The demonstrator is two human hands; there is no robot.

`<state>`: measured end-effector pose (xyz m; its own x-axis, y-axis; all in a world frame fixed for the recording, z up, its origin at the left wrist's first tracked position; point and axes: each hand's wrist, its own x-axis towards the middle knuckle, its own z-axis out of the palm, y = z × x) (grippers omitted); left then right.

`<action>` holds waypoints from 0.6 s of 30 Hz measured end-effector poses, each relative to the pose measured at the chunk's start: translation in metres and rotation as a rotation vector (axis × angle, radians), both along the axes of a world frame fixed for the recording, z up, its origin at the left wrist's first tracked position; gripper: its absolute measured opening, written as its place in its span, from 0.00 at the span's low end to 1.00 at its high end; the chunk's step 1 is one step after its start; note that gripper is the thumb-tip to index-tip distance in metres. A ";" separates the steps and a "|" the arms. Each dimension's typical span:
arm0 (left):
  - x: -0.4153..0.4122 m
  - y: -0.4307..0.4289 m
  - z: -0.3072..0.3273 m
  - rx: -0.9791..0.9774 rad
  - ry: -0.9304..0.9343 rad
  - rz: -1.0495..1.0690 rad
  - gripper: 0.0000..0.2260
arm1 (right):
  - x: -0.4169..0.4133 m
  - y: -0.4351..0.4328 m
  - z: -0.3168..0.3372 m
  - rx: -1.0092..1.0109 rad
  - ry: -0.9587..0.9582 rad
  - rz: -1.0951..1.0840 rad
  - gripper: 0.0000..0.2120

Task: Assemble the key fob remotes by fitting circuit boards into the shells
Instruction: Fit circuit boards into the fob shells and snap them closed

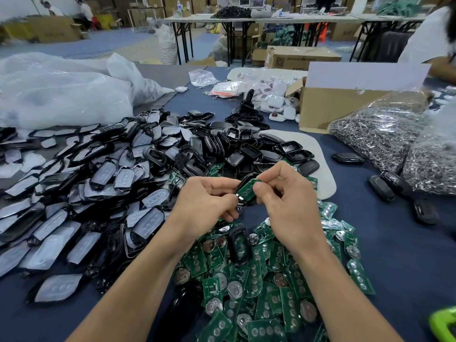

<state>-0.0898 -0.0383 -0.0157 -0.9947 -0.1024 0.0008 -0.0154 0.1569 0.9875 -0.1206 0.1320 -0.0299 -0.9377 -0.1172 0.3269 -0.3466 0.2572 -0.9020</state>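
Over the near middle of the surface [407, 255]: left hand [207, 201] and right hand [283, 201] meet just above a heap of boards [271, 280], wrists apart and fingertips close together.
Left fingers [222, 185]: curled round a black shell [243, 180], gripping its near, narrow end; a small metal loop [238, 209] hangs just below the fist.
Right fingers [259, 187]: thumb and forefinger pinched together on the far-right end of a green circuit board [246, 191]; the other fingers are curled under the palm.
Circuit board: lies tilted on the open face of the shell, round contacts facing up; whether it is fully seated cannot be told.
Left edge: a wide spread of film-covered shells [98, 193] reaches right up to the left forearm.
Far edge: a pile of bare black shells [234, 144] sits just beyond the hands, partly on a white mat [323, 156].
Right side: bare blue surface lies between the heap and a few closed fobs [385, 186]; beyond them are bags of metal rings [377, 139] and a cardboard box [333, 107].
Near side: a loose black frame [239, 243] lies on the heap between the forearms.
Far left: crumpled clear plastic bags [61, 90] cover that corner.
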 end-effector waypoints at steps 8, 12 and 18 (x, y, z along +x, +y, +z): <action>0.001 -0.001 0.000 0.018 0.005 0.003 0.14 | 0.002 -0.002 -0.001 0.031 0.006 -0.010 0.10; 0.002 -0.003 0.001 -0.005 0.011 0.030 0.11 | 0.006 -0.005 -0.002 0.060 0.019 -0.029 0.11; 0.006 0.004 0.002 -0.001 0.049 0.075 0.19 | 0.013 -0.012 0.000 0.058 0.048 -0.089 0.12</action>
